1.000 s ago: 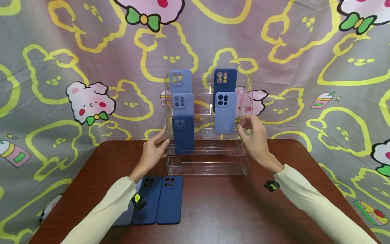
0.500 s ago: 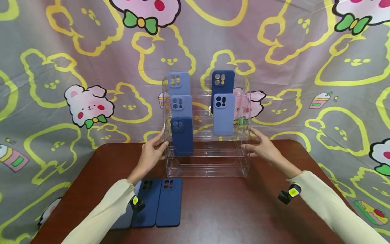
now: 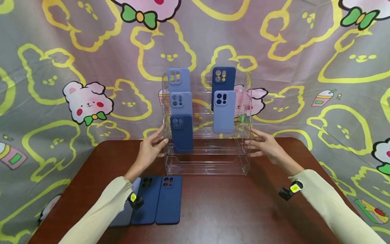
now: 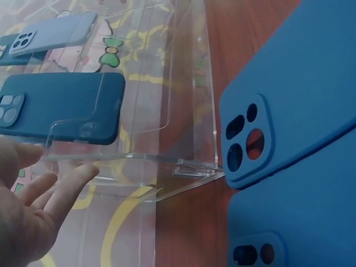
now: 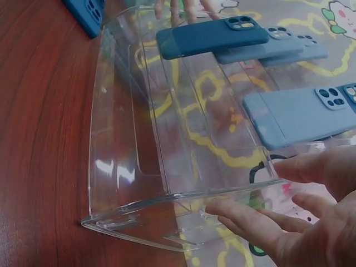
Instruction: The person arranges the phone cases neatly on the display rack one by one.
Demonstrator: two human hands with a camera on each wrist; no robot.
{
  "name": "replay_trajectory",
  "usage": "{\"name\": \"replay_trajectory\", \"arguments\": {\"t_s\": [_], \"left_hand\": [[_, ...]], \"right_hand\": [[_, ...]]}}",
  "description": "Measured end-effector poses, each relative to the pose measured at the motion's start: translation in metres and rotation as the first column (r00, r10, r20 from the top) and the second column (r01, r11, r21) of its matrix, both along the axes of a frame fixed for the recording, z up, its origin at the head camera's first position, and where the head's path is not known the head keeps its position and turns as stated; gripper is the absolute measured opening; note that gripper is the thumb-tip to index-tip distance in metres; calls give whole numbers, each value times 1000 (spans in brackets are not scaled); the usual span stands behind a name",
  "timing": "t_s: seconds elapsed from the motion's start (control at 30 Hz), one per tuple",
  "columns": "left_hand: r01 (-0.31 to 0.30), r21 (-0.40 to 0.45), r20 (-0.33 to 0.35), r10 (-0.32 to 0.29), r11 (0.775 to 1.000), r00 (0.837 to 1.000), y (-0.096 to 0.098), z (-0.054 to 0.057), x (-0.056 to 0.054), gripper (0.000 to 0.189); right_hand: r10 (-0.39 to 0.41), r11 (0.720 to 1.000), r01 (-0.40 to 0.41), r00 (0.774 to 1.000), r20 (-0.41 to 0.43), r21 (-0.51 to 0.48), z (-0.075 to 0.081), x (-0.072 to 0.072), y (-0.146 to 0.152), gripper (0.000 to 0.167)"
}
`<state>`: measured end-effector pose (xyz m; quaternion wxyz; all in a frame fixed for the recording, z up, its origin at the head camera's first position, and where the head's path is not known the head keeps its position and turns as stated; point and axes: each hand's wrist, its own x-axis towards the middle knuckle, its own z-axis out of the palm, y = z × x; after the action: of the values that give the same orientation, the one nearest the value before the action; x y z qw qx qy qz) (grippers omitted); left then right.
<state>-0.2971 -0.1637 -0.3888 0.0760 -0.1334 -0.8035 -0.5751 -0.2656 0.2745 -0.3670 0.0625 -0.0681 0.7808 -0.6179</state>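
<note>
A clear tiered display rack stands on the table. My left hand lies at its left side panel, thumb near the front edge. At the right side panel is my right hand, its fingers extended in the right wrist view. Neither hand holds a phone case. In the rack's left column stand a pale blue phone case at the top, another pale blue case below it, and a dark blue case lowest. On the right, a pale blue case partly hides a dark blue case.
Dark blue cases lie side by side on the brown table, left of centre. A paler case beside them is partly covered by the left sleeve. A patterned curtain hangs behind the rack.
My right hand has moved from beside the lower right pale blue case, down and outward to the rack's right side panel. My left hand stays at the left panel.
</note>
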Motion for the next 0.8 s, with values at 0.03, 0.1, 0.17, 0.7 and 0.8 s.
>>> {"name": "replay_trajectory", "arguments": {"t_s": [0.03, 0.1, 0.17, 0.7, 0.8], "left_hand": [[13, 9, 18, -13, 1000, 1000, -2, 0, 0, 63], [46, 24, 50, -48, 999, 998, -6, 0, -1, 66], [79, 16, 77, -80, 997, 994, -11, 0, -1, 69], [9, -506, 129, 65, 863, 990, -91, -5, 28, 58], [77, -596, 249, 93, 799, 964, -104, -5, 35, 68]], "right_hand": [[-4, 1000, 4, 1000, 1, -1, 0, 0, 0, 68], [-6, 1000, 6, 1000, -1, -3, 1, 1, -1, 68], [-10, 1000, 10, 1000, 2, -8, 1, 1, -2, 68], [-32, 999, 32, 999, 22, 11, 3, 2, -4, 69], [-21, 1000, 21, 1000, 23, 7, 3, 2, -4, 69]]}}
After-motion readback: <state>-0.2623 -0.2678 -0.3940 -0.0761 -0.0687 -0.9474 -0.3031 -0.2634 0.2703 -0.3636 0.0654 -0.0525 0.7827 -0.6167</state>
